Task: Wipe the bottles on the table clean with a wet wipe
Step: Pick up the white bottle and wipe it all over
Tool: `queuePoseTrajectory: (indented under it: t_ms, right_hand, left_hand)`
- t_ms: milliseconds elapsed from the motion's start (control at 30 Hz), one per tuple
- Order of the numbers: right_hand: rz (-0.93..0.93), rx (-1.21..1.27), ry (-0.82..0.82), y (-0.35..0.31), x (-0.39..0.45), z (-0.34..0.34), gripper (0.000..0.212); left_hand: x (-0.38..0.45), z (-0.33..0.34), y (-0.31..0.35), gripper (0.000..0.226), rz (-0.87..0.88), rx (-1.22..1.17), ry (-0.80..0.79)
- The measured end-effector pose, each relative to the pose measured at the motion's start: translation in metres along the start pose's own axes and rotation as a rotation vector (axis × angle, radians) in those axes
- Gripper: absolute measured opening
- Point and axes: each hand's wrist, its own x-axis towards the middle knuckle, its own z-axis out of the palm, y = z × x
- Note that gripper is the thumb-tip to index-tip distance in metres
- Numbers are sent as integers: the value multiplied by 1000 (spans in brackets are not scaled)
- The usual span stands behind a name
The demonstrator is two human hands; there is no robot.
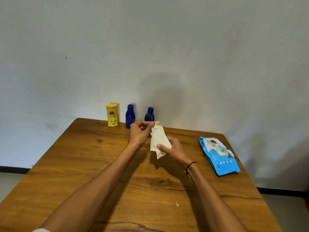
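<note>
Above the middle of the wooden table (83, 164), my right hand (173, 148) grips a bottle wrapped in a white wet wipe (158, 141). Only the bottle's yellow cap (157, 122) shows above the wipe. My left hand (140, 133) has its fingers curled, and the thumb and fingertips pinch the bottle's top beside the cap. At the back of the table stand a yellow bottle (112, 116) and two dark blue bottles (130, 115) (149, 113), all upright near the wall.
A blue pack of wet wipes (219, 156) lies flat near the table's right edge, its flap open. Small crumbs dot the tabletop. A pale wall rises right behind the table.
</note>
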Motion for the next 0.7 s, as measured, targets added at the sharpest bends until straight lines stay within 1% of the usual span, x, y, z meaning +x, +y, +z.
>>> queuePoseTrajectory:
  t_ms: [67, 133, 233, 300, 367, 400, 500, 567, 633, 667, 700]
  right_hand:
    - [0, 78, -20, 2, -4, -3, 30]
    - [-32, 76, 11, 3, -5, 1, 32]
    - [-15, 79, 162, 7, -2, 14, 52]
    - [15, 102, 312, 9, 1, 21, 49]
    - [85, 241, 420, 12, 8, 26, 41]
    - [128, 361, 430, 12, 11, 28, 38]
    - [221, 756, 344, 12, 16, 29, 30]
    - [230, 860, 347, 11, 16, 23, 37]
    - [207, 912, 408, 9, 16, 17, 46]
    - [192, 923, 427, 7, 15, 15, 44]
    - [183, 928, 440, 7, 14, 14, 36]
  left_hand:
    - [0, 0, 1, 27, -6, -35, 23]
    - [-2, 1, 2, 27, 0, -68, 41]
    - [-3, 5, -1, 30, -13, -105, 73]
    - [-5, 8, -2, 32, -21, -101, 105]
    - [-5, 10, -3, 32, -17, -99, 118]
    - [-5, 10, -4, 33, -18, -102, 118]
    - [-5, 7, -3, 32, -42, -133, 112]
    - [-5, 3, -4, 31, -62, -159, 111]
    - [-6, 2, -3, 29, -76, -193, 127]
    - [-6, 2, -2, 29, -81, -203, 143]
    - [-6, 2, -1, 28, -78, -203, 165]
